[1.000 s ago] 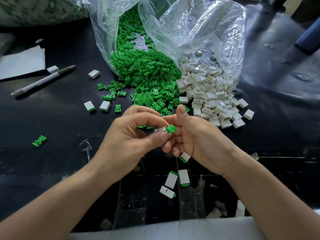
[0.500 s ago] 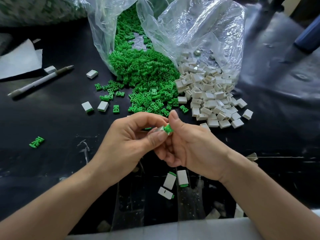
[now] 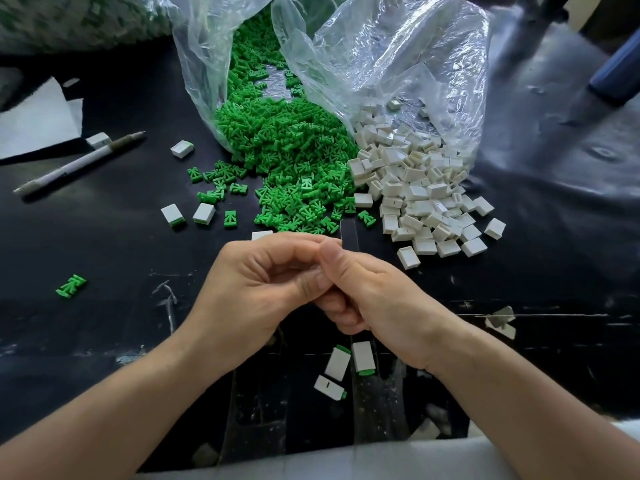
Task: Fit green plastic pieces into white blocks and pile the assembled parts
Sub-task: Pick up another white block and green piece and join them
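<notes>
The left hand and right hand meet above the desk. Their fingers are curled and pressed tip to tip, hiding what they pinch — likely a block taking its green piece. Push squarely along the slot until flush. Loose green pieces and blocks lie just beyond; finished parts lie nearer the desk's edge — pile this one there.

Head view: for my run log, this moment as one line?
left hand, right hand: curled together, contents hidden | green plastic pieces, white plastic blocks: heaped beyond hands | assembled white-and-green parts: three between wrists
</notes>
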{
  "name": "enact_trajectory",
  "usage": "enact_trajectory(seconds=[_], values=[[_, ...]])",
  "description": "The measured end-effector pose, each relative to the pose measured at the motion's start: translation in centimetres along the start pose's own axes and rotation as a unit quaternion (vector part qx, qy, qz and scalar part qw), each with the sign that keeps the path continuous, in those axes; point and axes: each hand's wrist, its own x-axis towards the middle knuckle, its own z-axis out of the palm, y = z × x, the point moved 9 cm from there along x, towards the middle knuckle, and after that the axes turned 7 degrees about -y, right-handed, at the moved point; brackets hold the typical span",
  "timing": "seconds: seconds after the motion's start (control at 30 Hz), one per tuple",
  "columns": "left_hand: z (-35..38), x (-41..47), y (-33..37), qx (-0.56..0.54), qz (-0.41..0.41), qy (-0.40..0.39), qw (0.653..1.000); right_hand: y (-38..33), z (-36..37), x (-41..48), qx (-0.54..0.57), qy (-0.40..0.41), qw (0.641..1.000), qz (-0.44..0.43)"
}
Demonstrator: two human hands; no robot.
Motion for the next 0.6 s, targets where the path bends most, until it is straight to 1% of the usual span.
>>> enact_trajectory(seconds=[0.17,0.23,0.33,0.4,0.6], values=[[0.2,0.1,0.2,-0.005,0.001,-0.004,1.000,0.1,-0.3,0.0,0.010,0.014,1.000,-0.005],[0.3,0.1,0.2,-0.015,-0.001,-0.005,1.000,0.3,-0.1,0.1,0.040,-0.003,0.999,0.004],[-0.3,0.1,-0.3,-0.028,-0.022,0.013,0.999,0.5,0.0,0.2,0.085,-0.026,0.996,0.021],[-0.4,0.1,-0.6,-0.029,-0.039,0.010,0.999,0.6,-0.1,0.1,0.097,-0.031,0.994,0.026],[-0.8,-0.1,-1.3,-0.035,-0.080,0.002,0.996,0.5,-0.1,-0.1,0.092,-0.037,0.995,0.030]])
